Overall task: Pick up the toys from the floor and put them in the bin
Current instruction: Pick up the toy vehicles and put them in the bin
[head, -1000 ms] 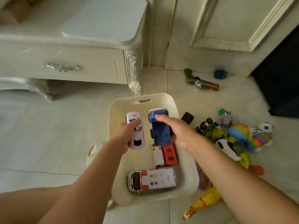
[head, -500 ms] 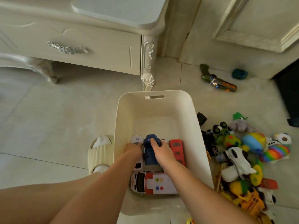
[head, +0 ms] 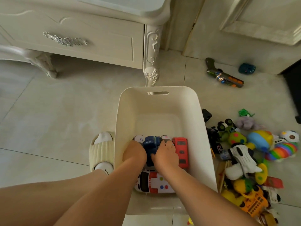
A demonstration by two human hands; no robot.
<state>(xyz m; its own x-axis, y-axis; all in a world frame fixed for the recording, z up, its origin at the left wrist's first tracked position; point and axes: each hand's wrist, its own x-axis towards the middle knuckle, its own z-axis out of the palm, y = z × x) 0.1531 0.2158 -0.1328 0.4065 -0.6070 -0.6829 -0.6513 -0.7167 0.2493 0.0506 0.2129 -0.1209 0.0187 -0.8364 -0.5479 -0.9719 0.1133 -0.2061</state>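
Near end of bin (head: 206, 144): blue truck (head: 150, 145) set among cars, flanked by left hand (head: 134, 153) and right hand (head: 166, 156); finger closure cannot be told. Hard light plastic judged; flanks best gripped.

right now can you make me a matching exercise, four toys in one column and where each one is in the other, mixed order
Toys:
1. dark blue plastic toy truck
2. white toy ambulance with coloured dots
3. rainbow-striped ring toy
4. dark green toy blaster with orange tip

Places:
A. alone on the floor tiles near the door frame
B. in the cream plastic bin, between left hand and right hand
C. in the floor pile right of the bin
D. in the bin's near end, below the wrists

Pairs: 1-B, 2-D, 3-C, 4-A
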